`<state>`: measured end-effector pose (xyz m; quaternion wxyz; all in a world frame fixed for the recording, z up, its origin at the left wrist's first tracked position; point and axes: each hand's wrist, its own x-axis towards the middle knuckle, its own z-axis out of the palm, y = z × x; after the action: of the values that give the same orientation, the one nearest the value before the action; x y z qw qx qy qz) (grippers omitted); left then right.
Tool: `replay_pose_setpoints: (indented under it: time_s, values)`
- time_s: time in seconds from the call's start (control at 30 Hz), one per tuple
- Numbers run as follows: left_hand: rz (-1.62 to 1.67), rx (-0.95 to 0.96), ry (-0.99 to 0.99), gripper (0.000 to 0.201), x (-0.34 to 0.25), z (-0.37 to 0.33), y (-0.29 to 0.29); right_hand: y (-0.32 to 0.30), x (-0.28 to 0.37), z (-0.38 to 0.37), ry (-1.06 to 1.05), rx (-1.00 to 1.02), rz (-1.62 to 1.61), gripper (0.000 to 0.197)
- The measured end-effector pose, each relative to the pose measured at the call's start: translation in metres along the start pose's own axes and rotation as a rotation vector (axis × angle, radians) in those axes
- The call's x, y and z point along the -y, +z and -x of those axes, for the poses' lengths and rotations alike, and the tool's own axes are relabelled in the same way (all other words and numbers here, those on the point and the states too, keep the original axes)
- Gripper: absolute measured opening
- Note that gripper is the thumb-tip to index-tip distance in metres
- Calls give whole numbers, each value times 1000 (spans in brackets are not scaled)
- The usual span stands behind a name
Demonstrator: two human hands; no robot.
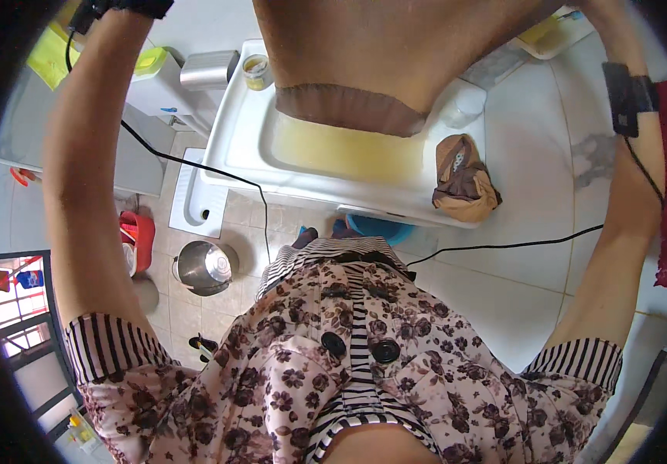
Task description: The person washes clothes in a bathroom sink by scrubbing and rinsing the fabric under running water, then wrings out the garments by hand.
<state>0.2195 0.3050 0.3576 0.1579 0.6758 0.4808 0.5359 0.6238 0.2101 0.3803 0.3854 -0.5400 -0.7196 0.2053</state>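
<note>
Brown tights point(380, 46), sheer and wet-looking, are stretched above a white sink point(233, 147). Their darker waistband point(349, 107) hangs down over the basin, where cloudy yellowish water point(333, 151) lies. One side of the fabric runs taut up to my right hand point(612, 27), which is partly cut off at the upper right edge; its fingers are hidden. My left hand lies beyond the upper left edge, with only the forearm and a black wrist strap point(136, 6) showing. A bunched tan and dark brown cloth point(465, 182) rests on the sink's right rim.
A small jar point(256, 72) stands on the sink's back left corner, a clear cup point(463, 108) on its right side. Below are a blue basin point(384, 229), a squat toilet point(194, 193), a steel pot point(206, 267) and a red bucket point(140, 240). A black cable point(194, 165) trails from each wrist.
</note>
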Motion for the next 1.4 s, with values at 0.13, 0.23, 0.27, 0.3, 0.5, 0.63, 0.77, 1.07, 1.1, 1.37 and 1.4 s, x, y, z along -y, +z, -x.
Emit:
replay_pose_setpoints:
  time_s: [0.13, 0.23, 0.27, 0.3, 0.5, 0.63, 0.77, 1.07, 1.1, 1.37, 1.4]
  values:
    - [308, 396, -162, 24, 56, 35, -29, 43, 3, 20, -156, 87, 329, 27]
    - [254, 453, -478, 31, 112, 63, -16, 95, -42, 34, -176, 139, 310, 35]
    - [244, 461, -490, 32, 135, 71, -13, 114, -68, 26, -246, 187, 266, 33]
    - [217, 453, -517, 34, 162, 85, -22, 142, -68, 30, -148, 262, 298, 32]
    - [42, 408, -276, 28, 209, 182, 46, 230, -107, 90, 30, 434, 412, 32]
    - [-48, 408, -361, 46, 227, 234, 71, 285, -116, 113, 114, 617, 280, 54]
    - [-144, 577, -330, 61, 208, 283, 101, 333, -141, 153, 245, 698, 531, 75]
    - [-544, 1129, -307, 109, 165, 367, 106, 380, -115, 217, 453, 925, 608, 98]
    - [-567, 1103, -252, 113, 174, 378, 109, 383, -123, 223, 458, 931, 605, 98]
    - [-504, 1233, -188, 115, 163, 378, 125, 382, -163, 242, 354, 857, 373, 41]
    - [-526, 1250, -185, 105, 157, 374, 126, 381, -163, 244, 364, 861, 374, 41]
